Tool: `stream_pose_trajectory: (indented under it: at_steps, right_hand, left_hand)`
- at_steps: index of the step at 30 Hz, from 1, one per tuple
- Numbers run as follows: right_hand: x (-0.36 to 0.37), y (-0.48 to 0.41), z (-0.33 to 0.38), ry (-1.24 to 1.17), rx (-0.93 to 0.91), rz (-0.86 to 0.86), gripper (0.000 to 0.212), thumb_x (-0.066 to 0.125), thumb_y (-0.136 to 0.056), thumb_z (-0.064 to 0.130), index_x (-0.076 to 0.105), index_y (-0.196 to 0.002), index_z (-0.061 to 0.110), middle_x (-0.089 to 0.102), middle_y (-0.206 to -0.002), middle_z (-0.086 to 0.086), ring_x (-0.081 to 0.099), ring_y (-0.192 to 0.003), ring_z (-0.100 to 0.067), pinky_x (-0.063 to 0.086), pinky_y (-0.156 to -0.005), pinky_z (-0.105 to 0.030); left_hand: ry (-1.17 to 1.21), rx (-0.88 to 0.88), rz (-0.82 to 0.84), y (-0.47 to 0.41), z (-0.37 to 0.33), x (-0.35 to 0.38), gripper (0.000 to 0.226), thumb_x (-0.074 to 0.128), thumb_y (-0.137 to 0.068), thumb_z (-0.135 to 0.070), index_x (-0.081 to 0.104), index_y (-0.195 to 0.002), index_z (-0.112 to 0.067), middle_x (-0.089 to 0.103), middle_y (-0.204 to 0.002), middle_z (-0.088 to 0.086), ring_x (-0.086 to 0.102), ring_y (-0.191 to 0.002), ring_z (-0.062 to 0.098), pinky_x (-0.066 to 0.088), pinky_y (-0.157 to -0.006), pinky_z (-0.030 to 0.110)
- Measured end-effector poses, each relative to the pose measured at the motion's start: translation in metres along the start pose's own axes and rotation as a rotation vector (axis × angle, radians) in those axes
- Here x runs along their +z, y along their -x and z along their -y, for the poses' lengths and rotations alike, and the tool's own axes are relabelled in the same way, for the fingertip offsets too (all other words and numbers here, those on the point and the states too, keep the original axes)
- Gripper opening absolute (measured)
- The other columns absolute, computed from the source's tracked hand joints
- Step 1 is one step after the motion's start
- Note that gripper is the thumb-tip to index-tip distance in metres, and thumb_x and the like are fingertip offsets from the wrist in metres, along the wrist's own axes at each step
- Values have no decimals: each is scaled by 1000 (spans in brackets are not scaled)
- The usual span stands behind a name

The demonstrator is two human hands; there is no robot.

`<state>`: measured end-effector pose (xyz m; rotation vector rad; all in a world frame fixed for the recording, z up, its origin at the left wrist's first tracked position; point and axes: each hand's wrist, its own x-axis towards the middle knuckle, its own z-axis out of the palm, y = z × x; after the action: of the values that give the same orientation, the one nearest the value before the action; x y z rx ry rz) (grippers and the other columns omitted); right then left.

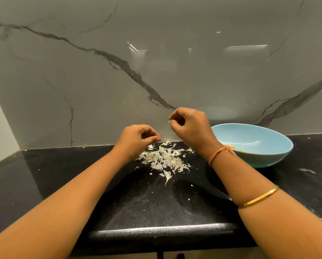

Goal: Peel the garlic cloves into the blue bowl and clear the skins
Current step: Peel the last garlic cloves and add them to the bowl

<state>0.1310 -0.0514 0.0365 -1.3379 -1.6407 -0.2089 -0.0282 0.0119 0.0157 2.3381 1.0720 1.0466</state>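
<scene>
A pile of pale garlic skins point(165, 157) lies on the black counter point(137, 202) near the wall. My left hand point(137, 137) hovers just above the pile's left side, fingers curled and thumb against the fingertips; nothing shows between them. Higher and to the right, my right hand point(190, 126) pinches a small pale piece of garlic point(169, 122) between thumb and fingertips. The blue bowl point(268, 157) stands to the right, partly behind my right wrist. A few peeled cloves point(229, 146) lie at its bottom.
A glossy grey marble wall point(156, 71) rises straight behind the pile and the bowl. Stray skin flakes point(167, 175) lie nearer to me. The counter's front edge point(156, 230) runs across below my forearms, and a side wall closes off the far left.
</scene>
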Motion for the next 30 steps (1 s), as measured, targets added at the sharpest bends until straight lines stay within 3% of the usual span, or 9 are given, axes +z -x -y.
stream_pose_trajectory:
  at_steps: [3, 5, 9, 12, 17, 20, 22, 25, 30]
  right_hand:
    - [-20, -6, -5, 210, 8, -185, 15, 54, -87, 7, 67, -91, 2, 67, -90, -15, 60, -83, -30, 49, -72, -36]
    - [-33, -9, -12, 334, 166, -186, 19, 50, -86, 8, 65, -96, 1, 65, -99, -18, 57, -92, -34, 43, -75, -34]
    - [-51, -6, -24, 529, 521, 36, 21, 47, -86, 4, 62, -102, 0, 62, -107, -22, 55, -101, -39, 41, -76, -33]
    - [-53, 0, -29, 604, 599, 200, 19, 48, -88, 1, 60, -102, -2, 62, -109, -22, 56, -103, -39, 40, -76, -33]
    - [-51, 2, -31, 606, 623, 252, 21, 47, -91, 2, 59, -107, -3, 62, -109, -22, 57, -103, -37, 43, -79, -35]
    - [-51, 2, -29, 578, 635, 241, 13, 47, -90, 1, 59, -95, -1, 62, -107, -22, 57, -101, -37, 38, -73, -32]
    - [-52, 1, -26, 552, 634, 212, 10, 48, -89, 0, 53, -80, 1, 62, -105, -21, 56, -98, -38, 37, -71, -30]
    - [-50, -2, -25, 507, 605, 121, 14, 49, -88, 3, 61, -94, 0, 62, -105, -21, 55, -92, -36, 37, -71, -30]
    - [-39, -5, -19, 379, 258, -101, 23, 45, -86, 3, 66, -93, 1, 65, -97, -17, 57, -90, -33, 42, -72, -34]
  left_hand:
    - [33, -10, 6, 0, 1, -2, 11, 69, -85, -13, 68, -84, -24, 67, -78, -11, 60, -69, -5, 46, -61, 4]
    - [11, -17, 49, 1, 1, -1, 12, 66, -87, -11, 71, -91, -22, 67, -81, -13, 59, -69, -9, 47, -64, 6]
    - [-29, -33, 105, 1, 0, -1, 14, 64, -89, -13, 71, -98, -20, 66, -84, -15, 59, -75, -5, 48, -73, 11]
    - [-45, -54, 135, 2, -1, -4, 13, 67, -87, -12, 71, -96, -20, 65, -80, -14, 59, -74, -3, 43, -62, 5]
    - [-115, -92, 214, 3, -3, -13, 3, 72, -82, -23, 72, -84, -25, 69, -78, -11, 60, -69, 0, 48, -68, 16]
    - [-112, -135, 290, 5, -2, -15, 10, 74, -78, -33, 74, -82, -24, 72, -81, -5, 65, -74, 8, 54, -73, 24]
    - [-112, -141, 320, 6, -3, -16, 15, 74, -75, -37, 74, -83, -25, 73, -86, -5, 66, -80, 9, 54, -76, 23]
    - [-120, -135, 383, 7, -5, -16, 18, 77, -72, -39, 74, -85, -27, 73, -83, -9, 64, -74, -2, 50, -72, 15]
    - [-89, -142, 494, 9, -7, -11, 14, 75, -79, -25, 71, -91, -22, 72, -87, -4, 60, -66, -5, 44, -59, 5]
